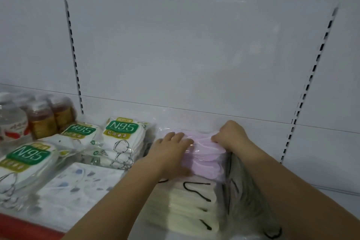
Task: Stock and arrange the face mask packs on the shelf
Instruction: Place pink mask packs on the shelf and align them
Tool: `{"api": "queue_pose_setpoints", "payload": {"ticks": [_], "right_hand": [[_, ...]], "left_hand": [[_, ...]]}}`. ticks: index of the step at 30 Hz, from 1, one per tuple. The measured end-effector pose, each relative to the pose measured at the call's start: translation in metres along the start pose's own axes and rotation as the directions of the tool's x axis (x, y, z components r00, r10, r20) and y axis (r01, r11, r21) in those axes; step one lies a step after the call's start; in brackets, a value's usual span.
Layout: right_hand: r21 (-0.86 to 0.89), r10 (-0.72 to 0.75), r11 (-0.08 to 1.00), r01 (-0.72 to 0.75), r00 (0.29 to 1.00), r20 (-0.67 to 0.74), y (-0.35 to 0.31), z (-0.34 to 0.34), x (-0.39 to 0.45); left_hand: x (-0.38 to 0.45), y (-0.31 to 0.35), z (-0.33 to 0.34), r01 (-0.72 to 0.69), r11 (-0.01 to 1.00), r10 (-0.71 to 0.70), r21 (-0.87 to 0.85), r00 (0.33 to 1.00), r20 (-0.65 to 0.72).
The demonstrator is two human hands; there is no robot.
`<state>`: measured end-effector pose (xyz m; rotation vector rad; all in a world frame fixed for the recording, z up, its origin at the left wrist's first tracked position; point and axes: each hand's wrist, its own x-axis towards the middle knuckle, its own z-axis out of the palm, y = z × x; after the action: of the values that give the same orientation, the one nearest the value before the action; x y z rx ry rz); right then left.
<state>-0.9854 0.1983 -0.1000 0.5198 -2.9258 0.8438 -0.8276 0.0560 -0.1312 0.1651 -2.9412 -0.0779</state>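
Observation:
A clear pack of pink face masks (204, 163) lies near the back of the white shelf (321, 163). My left hand (171, 150) rests flat on the pack's left side with straight fingers. My right hand (231, 134) grips the pack's far right corner with curled fingers. In front of it lies a pack of cream masks with black ear loops (187, 206). A pack of grey masks (247, 197) leans on the right side under my right forearm.
N95 packs stand stacked left of the pink pack (122, 138), with more N95 packs (25, 161) further left. A patterned mask pack (78, 187) lies in front. Bottles (41, 121) stand at the far left. Slotted uprights (309, 87) flank the white back panel.

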Motion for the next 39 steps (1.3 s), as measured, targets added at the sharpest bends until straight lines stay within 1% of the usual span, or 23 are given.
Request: {"api": "queue_pose_setpoints", "payload": {"ticks": [2, 5, 8, 9, 10, 11, 12, 13, 14, 15, 18, 19, 23, 28, 30, 33, 35, 37, 39], "right_hand": [[-0.123, -0.039, 0.992, 0.032, 0.998, -0.051, -0.001, 0.006, -0.003], [-0.26, -0.143, 0.958, 0.123, 0.988, -0.056, 0.004, 0.005, -0.012], [-0.457, -0.337, 0.839, 0.294, 0.941, -0.013, 0.001, -0.007, -0.027], [-0.477, -0.408, 0.797, 0.37, 0.913, 0.026, -0.003, -0.012, -0.033], [-0.472, -0.473, 0.753, 0.458, 0.876, 0.094, -0.006, -0.016, -0.039], [-0.452, -0.518, 0.706, 0.546, 0.833, 0.197, -0.008, -0.02, -0.044], [-0.425, -0.525, 0.671, 0.608, 0.794, 0.307, -0.01, -0.022, -0.05], [-0.409, -0.493, 0.657, 0.633, 0.771, 0.403, -0.01, -0.023, -0.055], [-0.406, -0.45, 0.657, 0.635, 0.762, 0.465, -0.009, -0.022, -0.057], [-0.422, -0.41, 0.654, 0.627, 0.763, 0.499, -0.008, -0.02, -0.058], [-0.519, -0.377, 0.587, 0.621, 0.777, 0.504, -0.002, -0.01, -0.051], [-0.527, -0.368, 0.589, 0.612, 0.784, 0.5, 0.0, -0.008, -0.048], [-0.479, -0.353, 0.654, 0.586, 0.796, 0.491, 0.009, -0.01, -0.045], [-0.391, -0.389, 0.732, 0.558, 0.813, 0.434, 0.015, -0.028, -0.051], [-0.391, -0.387, 0.755, 0.526, 0.839, 0.381, 0.017, -0.037, -0.053], [-0.39, -0.343, 0.824, 0.41, 0.91, 0.232, 0.024, -0.047, -0.059], [-0.329, -0.286, 0.888, 0.32, 0.947, 0.149, 0.031, -0.052, -0.064], [-0.237, -0.21, 0.943, 0.234, 0.97, 0.122, 0.041, -0.057, -0.07], [-0.156, -0.165, 0.972, 0.177, 0.982, 0.086, 0.052, -0.064, -0.077]], "left_hand": [[0.007, -0.007, 0.01, -0.042, 0.999, 0.04, 0.031, 0.998, 0.052], [0.015, -0.013, 0.012, -0.089, 0.996, 0.085, 0.03, 0.988, 0.126], [0.021, -0.015, 0.004, -0.137, 0.987, 0.119, 0.083, 0.975, 0.189], [0.023, -0.014, 0.002, -0.154, 0.982, 0.131, 0.109, 0.972, 0.193], [0.026, -0.013, 0.001, -0.174, 0.975, 0.147, 0.136, 0.971, 0.188], [0.028, -0.012, 0.0, -0.195, 0.968, 0.165, 0.16, 0.969, 0.185], [0.031, -0.011, 0.0, -0.219, 0.959, 0.185, 0.18, 0.964, 0.19], [0.033, -0.009, 0.001, -0.238, 0.952, 0.2, 0.195, 0.96, 0.198], [0.035, -0.009, 0.003, -0.248, 0.948, 0.206, 0.202, 0.956, 0.207], [0.037, -0.01, 0.004, -0.248, 0.948, 0.205, 0.201, 0.956, 0.211], [0.041, -0.018, 0.01, -0.191, 0.965, 0.153, 0.179, 0.966, 0.208], [0.042, -0.021, 0.011, -0.167, 0.97, 0.129, 0.177, 0.97, 0.207], [0.037, -0.022, 0.016, -0.143, 0.97, 0.108, 0.196, 0.978, 0.179], [0.031, -0.013, 0.003, -0.153, 0.984, 0.144, 0.095, 0.985, 0.098], [0.029, -0.009, -0.002, -0.154, 0.986, 0.149, 0.072, 0.986, 0.072], [0.026, 0.001, -0.005, -0.173, 0.984, 0.175, 0.04, 0.984, -0.037], [0.023, 0.014, -0.006, -0.198, 0.98, 0.196, -0.001, 0.97, -0.141], [0.019, 0.032, -0.007, -0.225, 0.972, 0.198, -0.074, 0.943, -0.269], [0.011, 0.052, -0.008, -0.249, 0.953, 0.165, -0.174, 0.905, -0.393]]}}
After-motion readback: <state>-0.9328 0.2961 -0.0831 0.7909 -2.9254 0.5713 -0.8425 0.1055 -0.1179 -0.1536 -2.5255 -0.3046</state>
